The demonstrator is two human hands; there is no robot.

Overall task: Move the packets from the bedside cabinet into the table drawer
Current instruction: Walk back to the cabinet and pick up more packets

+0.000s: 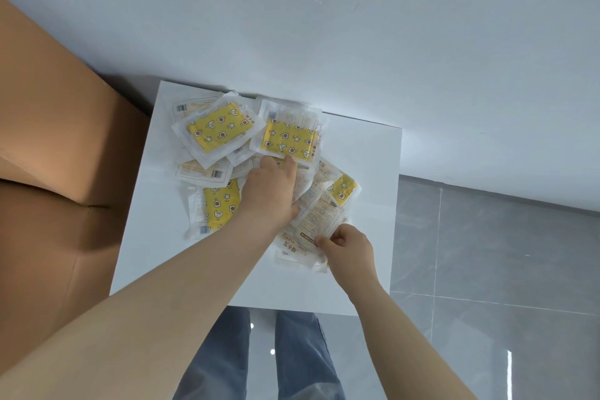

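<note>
Several clear packets with yellow star-and-moon pads lie scattered on the white bedside cabinet top point(363, 172). One yellow packet point(217, 131) sits at the back left, another point(289, 140) at the back middle. My left hand point(271, 191) reaches into the middle of the pile, its fingertips on the front edge of the back-middle packet. My right hand point(347, 248) pinches the near edge of a small stack of packets point(319, 221) turned printed side up. The table drawer is not in view.
A large brown cardboard box point(61, 153) stands against the cabinet's left side. A white wall point(324, 26) runs behind the cabinet. Grey glossy floor tiles point(487, 253) lie to the right, and my legs in blue jeans point(292, 360) stand at the cabinet's front.
</note>
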